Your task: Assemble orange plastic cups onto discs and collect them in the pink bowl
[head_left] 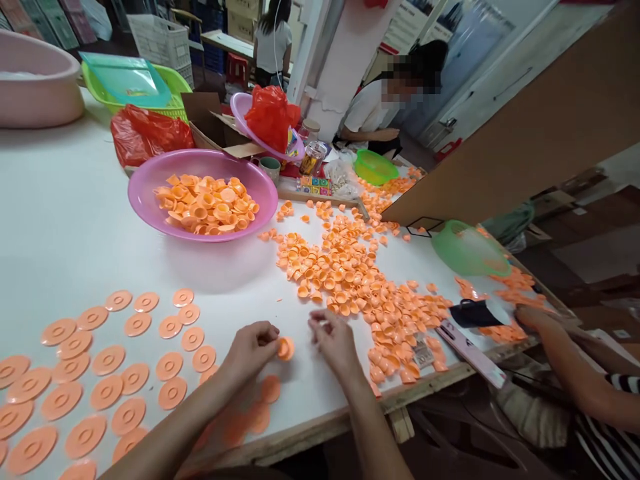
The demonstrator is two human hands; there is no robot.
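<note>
Over the white bench (75,207), lower centre, the left hand (254,347) pinched an orange piece (286,349); the right hand (334,339) was half-open. A white crate (157,40) stood upper left.

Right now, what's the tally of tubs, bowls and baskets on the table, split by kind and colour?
Pink tub: 1
Pink or lilac bowls: 2
Green bowls: 2
Green basket: 1
Total: 6

Past the far edge of the white-topped, wood-edged table (55,227), my remote feed shows me a pale pillar (337,60), a printed poster (407,27), a red stool (237,69), a wooden chair (196,45) and a white lattice crate (156,41) above a dark, shadowy floor (214,83).
</note>
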